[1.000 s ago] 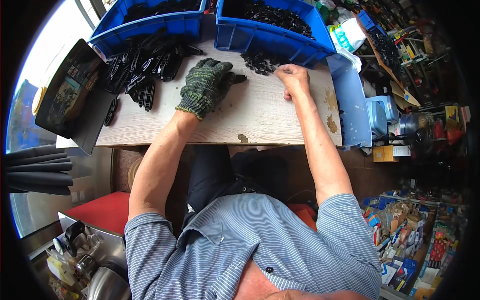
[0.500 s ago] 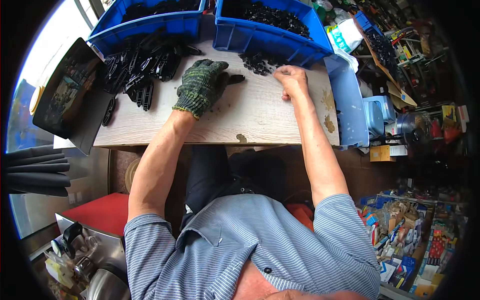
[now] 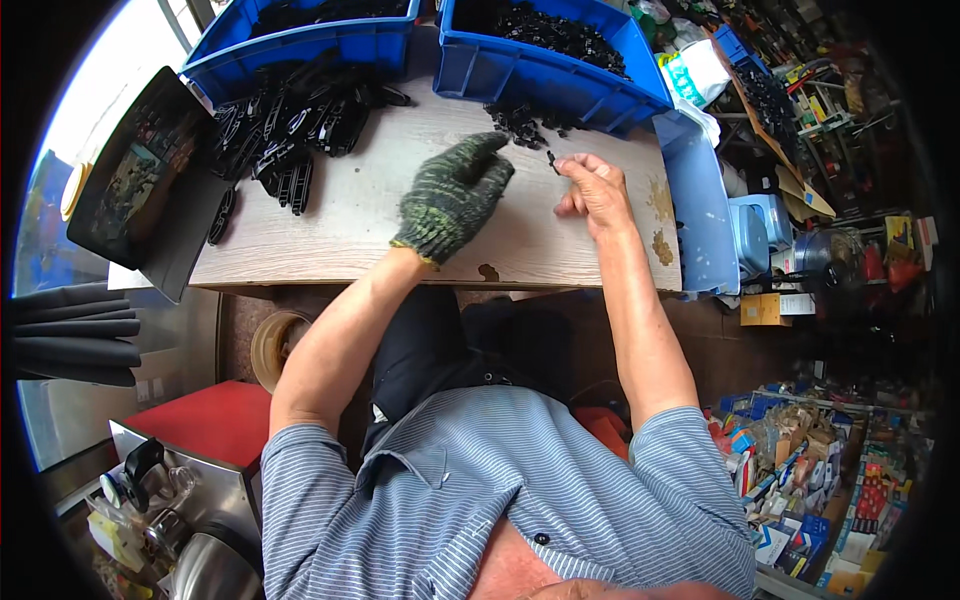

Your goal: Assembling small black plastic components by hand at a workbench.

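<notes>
My left hand [image 3: 455,198], in a dark green and black knit glove, hovers curled over the middle of the wooden table. Its fingers turn inward, and whatever lies in them is hidden from this angle. To its right, my bare right hand [image 3: 600,190] pinches a small black plastic piece [image 3: 553,162] between thumb and fingertips. Just beyond both hands lies a loose heap of small black plastic pieces [image 3: 518,124] in front of the right bin. Farther left is a pile of long black plastic parts [image 3: 290,130], with one long part [image 3: 222,215] lying apart near the dark panel.
Two blue bins stand at the back: the left bin [image 3: 310,50] and the right bin [image 3: 550,85], both holding black parts. A dark upright panel [image 3: 135,180] borders the left side. A light blue tray [image 3: 700,210] adjoins the table's [image 3: 330,240] right edge. Cluttered shelves fill the right.
My left hand has moved right and turned, and the black part that stuck out of it no longer shows. My right hand has drawn back slightly from the small heap, a small black piece now visible in its fingers.
</notes>
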A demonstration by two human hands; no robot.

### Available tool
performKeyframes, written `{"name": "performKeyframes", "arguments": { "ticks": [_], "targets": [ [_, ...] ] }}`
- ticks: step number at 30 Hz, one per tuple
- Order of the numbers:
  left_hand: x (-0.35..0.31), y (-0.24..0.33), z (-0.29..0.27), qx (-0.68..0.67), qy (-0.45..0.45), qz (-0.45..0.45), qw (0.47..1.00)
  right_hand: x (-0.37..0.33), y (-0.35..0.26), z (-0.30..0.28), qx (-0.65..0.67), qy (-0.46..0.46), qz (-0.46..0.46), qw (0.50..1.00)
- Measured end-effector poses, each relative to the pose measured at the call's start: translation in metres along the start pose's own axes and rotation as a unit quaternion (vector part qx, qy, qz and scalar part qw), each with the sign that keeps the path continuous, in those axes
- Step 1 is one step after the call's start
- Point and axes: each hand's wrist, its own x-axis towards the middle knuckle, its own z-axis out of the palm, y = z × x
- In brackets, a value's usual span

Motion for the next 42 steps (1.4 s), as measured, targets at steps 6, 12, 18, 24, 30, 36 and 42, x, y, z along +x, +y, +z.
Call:
{"name": "performKeyframes", "arguments": {
  "ticks": [6, 12, 18, 24, 30, 36, 42],
  "targets": [
    [0.017, 0.006, 0.025, -0.095, -0.134, -0.204, 0.965, -0.020, 0.010, 0.015, 0.017, -0.106, -0.051, 0.993],
    [0.012, 0.008, 0.025, -0.156, -0.049, -0.220, 0.962, -0.036, 0.006, 0.020, 0.036, -0.136, -0.052, 0.989],
    [0.004, 0.008, 0.023, -0.262, -0.050, -0.250, 0.931, -0.046, 0.006, 0.031, 0.059, -0.083, -0.068, 0.992],
    [-0.003, 0.011, 0.001, 0.332, 0.165, 0.115, 0.922, -0.039, 0.014, 0.021, 0.094, -0.103, -0.077, 0.987],
    [0.013, -0.005, -0.020, 0.503, 0.010, 0.052, 0.863, -0.035, 0.016, 0.018, 0.120, -0.085, -0.083, 0.986],
    [-0.006, -0.004, -0.005, 0.225, -0.014, 0.102, 0.969, -0.035, 0.016, 0.018, 0.144, -0.084, -0.088, 0.982],
    [-0.001, 0.011, -0.006, -0.089, -0.136, -0.184, 0.970, -0.036, 0.015, 0.015, 0.136, -0.115, -0.099, 0.979]
  ]
}}
